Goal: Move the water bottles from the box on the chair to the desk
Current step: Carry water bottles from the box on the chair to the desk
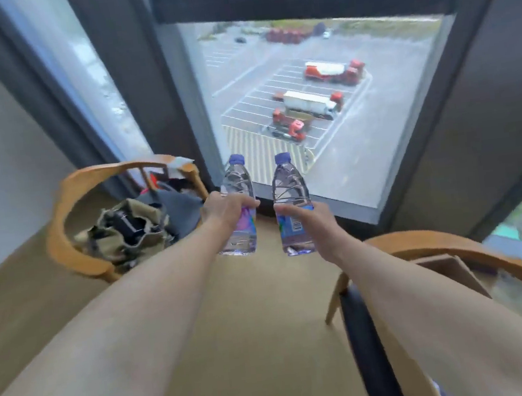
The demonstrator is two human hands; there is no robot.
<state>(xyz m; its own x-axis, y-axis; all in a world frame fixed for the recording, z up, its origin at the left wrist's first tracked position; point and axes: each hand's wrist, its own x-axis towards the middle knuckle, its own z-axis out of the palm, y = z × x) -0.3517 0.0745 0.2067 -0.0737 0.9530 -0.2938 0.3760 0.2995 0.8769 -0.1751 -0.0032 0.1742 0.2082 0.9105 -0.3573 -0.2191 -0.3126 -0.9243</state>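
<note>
I hold two clear water bottles with blue caps upright in the air in front of a window. My left hand grips the left bottle around its coloured label. My right hand grips the right bottle around its blue label. The cardboard box sits on the wooden chair at the lower right, mostly behind my right forearm. The desk is out of view.
A second wooden chair at the left holds an olive bag and dark clothes. A floor-length window with dark frames is straight ahead. Beige carpet lies between the two chairs.
</note>
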